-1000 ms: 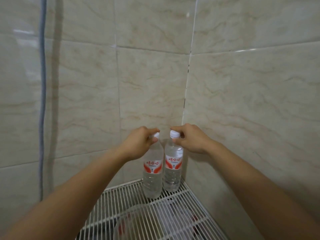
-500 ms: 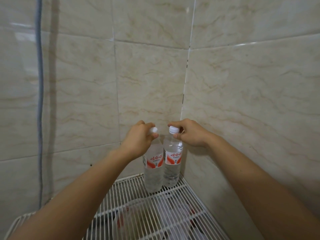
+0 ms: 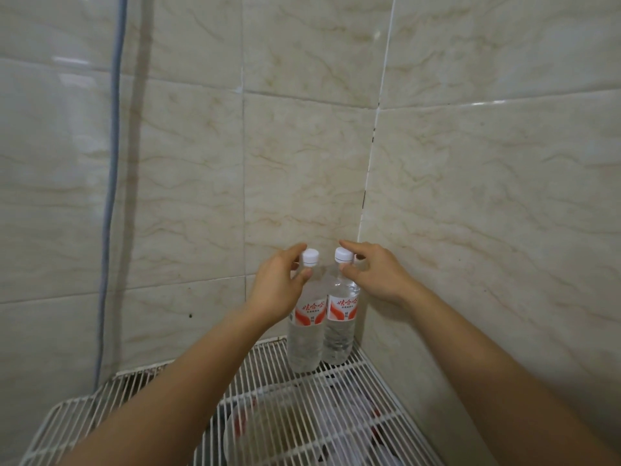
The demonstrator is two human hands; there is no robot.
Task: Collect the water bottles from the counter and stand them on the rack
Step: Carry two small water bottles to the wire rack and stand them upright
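Observation:
Two clear water bottles with white caps and red-and-white labels stand upright, side by side and touching, in the far right corner of the white wire rack (image 3: 339, 395). My left hand (image 3: 279, 290) is at the neck of the left bottle (image 3: 307, 331), its fingers spread apart around the cap and its thumb tip at the neck. At the right bottle (image 3: 341, 327), my right hand (image 3: 376, 277) is spread the same way, forefinger above the cap and thumb below it. Both caps show in full.
Tiled walls meet in a corner right behind the bottles. A grey cable (image 3: 111, 183) runs down the left wall. Under the rack's wires lie blurred items, one a round clear container (image 3: 268, 435). The rack's left part (image 3: 77, 418) carries nothing.
Both hands gripped the bottle caps before. Now their fingers have loosened and spread, and the caps are uncovered. The bottles have stayed upright in the corner.

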